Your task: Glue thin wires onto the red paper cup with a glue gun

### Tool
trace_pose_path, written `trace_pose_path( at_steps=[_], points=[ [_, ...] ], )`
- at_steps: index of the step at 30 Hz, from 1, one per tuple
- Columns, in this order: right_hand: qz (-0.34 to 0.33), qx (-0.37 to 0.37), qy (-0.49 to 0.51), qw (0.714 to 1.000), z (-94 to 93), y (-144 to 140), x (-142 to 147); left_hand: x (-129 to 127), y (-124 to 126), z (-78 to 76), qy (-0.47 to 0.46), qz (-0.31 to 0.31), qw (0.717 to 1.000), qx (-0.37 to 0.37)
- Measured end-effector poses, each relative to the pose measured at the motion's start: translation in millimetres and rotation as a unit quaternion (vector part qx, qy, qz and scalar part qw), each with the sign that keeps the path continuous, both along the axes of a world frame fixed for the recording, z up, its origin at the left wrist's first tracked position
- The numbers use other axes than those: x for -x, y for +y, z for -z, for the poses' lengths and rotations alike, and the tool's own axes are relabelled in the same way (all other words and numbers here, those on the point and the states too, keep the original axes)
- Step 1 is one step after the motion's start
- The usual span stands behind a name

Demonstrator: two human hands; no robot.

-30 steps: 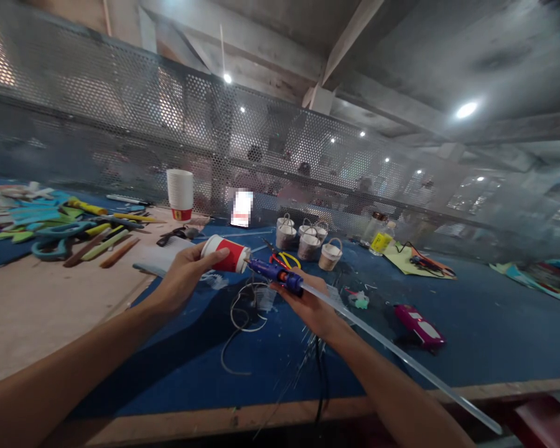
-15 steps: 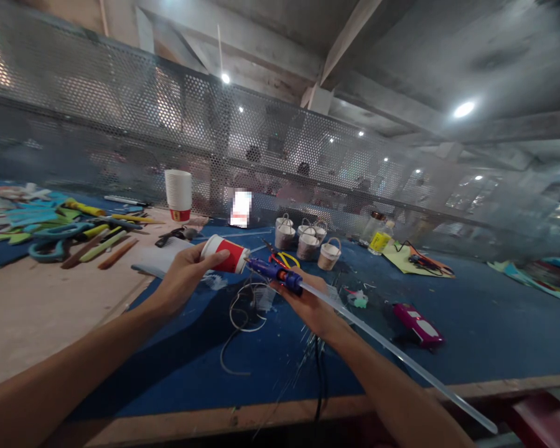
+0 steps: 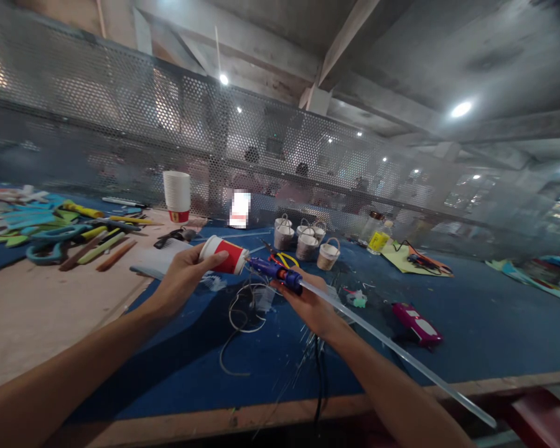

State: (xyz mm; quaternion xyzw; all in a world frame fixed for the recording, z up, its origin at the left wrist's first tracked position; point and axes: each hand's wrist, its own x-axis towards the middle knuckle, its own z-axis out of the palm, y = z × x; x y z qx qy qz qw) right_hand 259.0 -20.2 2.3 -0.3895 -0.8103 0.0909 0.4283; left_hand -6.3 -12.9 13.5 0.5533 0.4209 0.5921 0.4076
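A red and white paper cup [image 3: 231, 257] lies tilted on its side in my left hand [image 3: 186, 270], fingers and thumb wrapped round it. My right hand [image 3: 310, 302] is closed on a blue hot glue gun [image 3: 275, 272]. Its nozzle points left at the base end of the cup, touching or very close to it. Out of the gun's back runs a long clear glue stick [image 3: 396, 348], slanting down to the right. Beneath the hands lies a loose coil of wire [image 3: 247, 317]. Behind the gun are yellow-handled pliers [image 3: 287, 258].
Several small handled buckets [image 3: 307, 241] stand beyond the gun. A stack of paper cups [image 3: 177, 196] is at the back left, near blue-handled scissors [image 3: 51, 242] and other tools. To the right lie a magenta device [image 3: 416, 325] and a yellow-labelled bottle [image 3: 379, 239]. A perforated metal screen [image 3: 191, 118] closes the back.
Both hands keep nearly the same pose, cup and glue gun together. The whole view has shifted very slightly; nothing was taken hold of or let go.
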Motion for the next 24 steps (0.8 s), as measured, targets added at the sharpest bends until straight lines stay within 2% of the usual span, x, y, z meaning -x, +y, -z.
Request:
trace_pose_path(
  at_steps=[15, 24],
  points=[
    [0.019, -0.012, 0.009, 1.0, 0.5, 1.3, -0.1, -1.5, -5.0, -4.3, -0.02, 0.014, 1.0, 0.02],
    [-0.003, 0.011, 0.053, 0.999, 1.5, 3.5, 0.3, -0.4, -4.6, -3.8, -0.03, 0.024, 0.999, 0.021]
  ],
)
